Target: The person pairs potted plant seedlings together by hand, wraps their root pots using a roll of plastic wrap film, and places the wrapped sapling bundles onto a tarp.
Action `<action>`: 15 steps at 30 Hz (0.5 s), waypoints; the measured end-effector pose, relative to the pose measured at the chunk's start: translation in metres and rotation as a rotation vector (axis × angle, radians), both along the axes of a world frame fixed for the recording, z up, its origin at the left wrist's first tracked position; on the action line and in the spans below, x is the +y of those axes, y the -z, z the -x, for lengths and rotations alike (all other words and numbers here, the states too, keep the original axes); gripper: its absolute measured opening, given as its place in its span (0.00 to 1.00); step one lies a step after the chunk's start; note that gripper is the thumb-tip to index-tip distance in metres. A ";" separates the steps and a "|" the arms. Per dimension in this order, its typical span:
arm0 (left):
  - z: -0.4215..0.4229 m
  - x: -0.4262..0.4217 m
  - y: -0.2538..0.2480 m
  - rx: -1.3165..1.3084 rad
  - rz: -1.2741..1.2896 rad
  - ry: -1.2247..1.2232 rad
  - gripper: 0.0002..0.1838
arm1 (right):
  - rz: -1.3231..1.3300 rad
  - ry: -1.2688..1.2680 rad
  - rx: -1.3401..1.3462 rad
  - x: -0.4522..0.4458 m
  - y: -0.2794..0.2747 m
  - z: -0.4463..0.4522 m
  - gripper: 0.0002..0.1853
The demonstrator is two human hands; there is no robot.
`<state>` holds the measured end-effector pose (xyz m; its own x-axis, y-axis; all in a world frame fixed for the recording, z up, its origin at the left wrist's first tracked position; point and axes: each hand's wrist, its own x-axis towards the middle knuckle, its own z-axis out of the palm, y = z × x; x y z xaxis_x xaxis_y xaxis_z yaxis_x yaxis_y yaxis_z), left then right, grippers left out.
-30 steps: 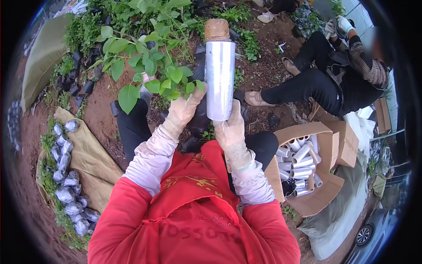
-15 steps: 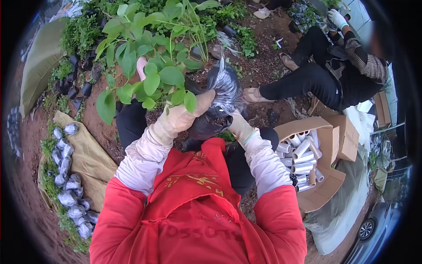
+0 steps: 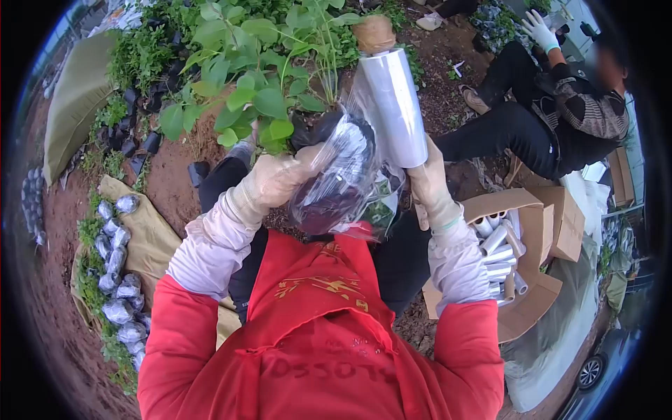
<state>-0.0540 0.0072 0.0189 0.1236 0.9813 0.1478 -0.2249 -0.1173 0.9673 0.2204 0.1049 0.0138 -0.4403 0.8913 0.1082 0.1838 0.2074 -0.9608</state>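
Observation:
My gloved left hand point(image 3: 280, 178) is closed around the upper part of a seedling's dark root ball point(image 3: 325, 199). The seedling point(image 3: 262, 101) leans away from me, with broad green leaves. Clear film covers part of the root ball and stretches from it to a roll of plastic wrap point(image 3: 397, 108). My gloved right hand point(image 3: 430, 182) grips the near end of that roll, which stands tilted with its brown core point(image 3: 374, 33) at the far end. The fingers of my left hand are partly hidden by leaves and film.
An open cardboard box point(image 3: 539, 280) of film rolls stands at my right. Wrapped root balls point(image 3: 119, 311) lie in a row on brown cloth point(image 3: 150, 245) at left. Several small black pots point(image 3: 150, 143) sit beyond. A co-worker point(image 3: 553, 126) sits at far right.
My right hand has moved right, away from the root ball, bringing the film roll into full view with film stretched out. The root ball has turned slightly, and the co-worker's gloved hand has opened.

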 end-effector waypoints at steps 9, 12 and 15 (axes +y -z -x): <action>-0.016 0.007 0.025 -0.114 0.043 0.014 0.28 | -0.487 -0.223 -0.529 -0.042 0.107 0.013 0.20; -0.024 0.025 0.050 -0.104 0.061 -0.084 0.24 | -0.560 -0.194 -0.952 -0.055 0.036 0.002 0.19; -0.028 0.045 0.059 -0.065 0.113 -0.245 0.27 | -0.697 -0.399 -1.070 -0.070 0.013 -0.006 0.16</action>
<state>-0.0257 0.0526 -0.0405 -0.1260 0.9914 0.0352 -0.2653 -0.0679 0.9618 0.2261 0.0351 0.0010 -0.8089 0.5832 -0.0744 0.5872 0.8075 -0.0552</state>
